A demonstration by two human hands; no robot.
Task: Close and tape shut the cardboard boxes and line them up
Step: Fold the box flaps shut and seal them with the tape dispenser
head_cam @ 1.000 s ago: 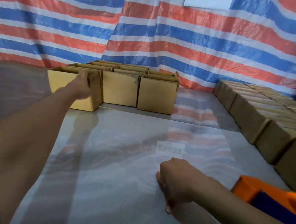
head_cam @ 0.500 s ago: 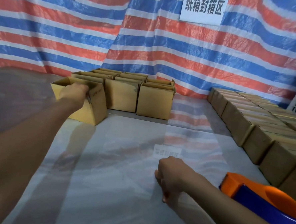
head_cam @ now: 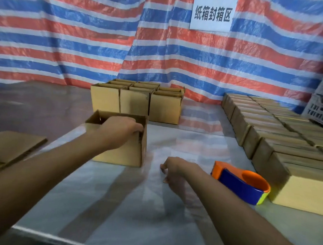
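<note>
Centre-left, the left hand grips the open box by its right rim; mouth up, long axis across the frame. The right hand hangs loosely curled, holding nothing.

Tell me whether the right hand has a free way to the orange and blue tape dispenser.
Probably yes. The right hand holds nothing and sits just left of the tape dispenser, with only bare table between them. The left hand grips the open box, off that path.

Open box left of tape dispenser (sealed boxes right).
</note>
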